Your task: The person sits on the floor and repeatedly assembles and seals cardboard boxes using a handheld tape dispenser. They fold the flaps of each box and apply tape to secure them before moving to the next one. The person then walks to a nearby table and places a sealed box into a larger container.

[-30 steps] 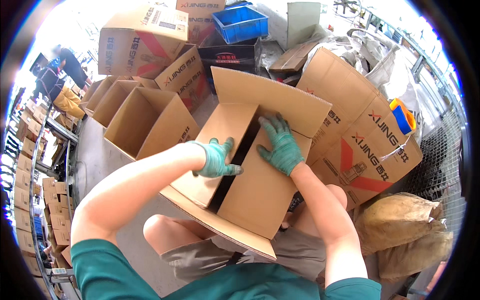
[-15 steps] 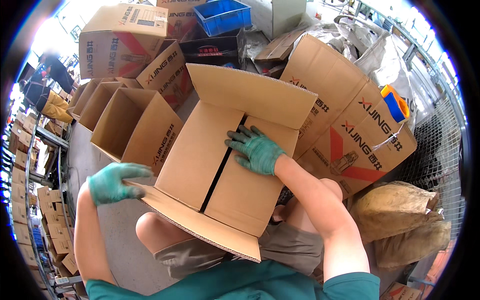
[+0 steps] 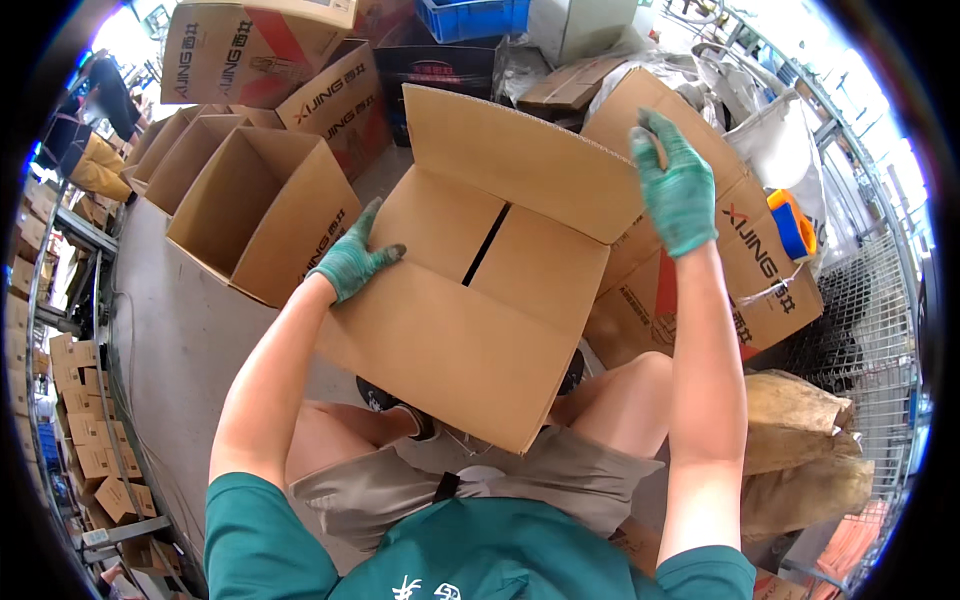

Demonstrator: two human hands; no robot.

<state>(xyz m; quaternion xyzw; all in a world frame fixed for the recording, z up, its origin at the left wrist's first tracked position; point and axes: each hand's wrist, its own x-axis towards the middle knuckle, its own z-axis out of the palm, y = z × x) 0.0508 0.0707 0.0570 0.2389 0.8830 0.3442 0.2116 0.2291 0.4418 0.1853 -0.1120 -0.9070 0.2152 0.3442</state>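
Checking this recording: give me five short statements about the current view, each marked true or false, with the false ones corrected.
1. The left hand is at the left side of the carton. True.
2. The right hand lies flat on the near flap. False: it is raised beside the right end of the far flap.
3. The far flap stands up. True.
4. The near flap stands upright too. False: it is folded down, covering part of the dark slot.
5. A blue-and-orange tool is off to the right, apart from both hands. True.
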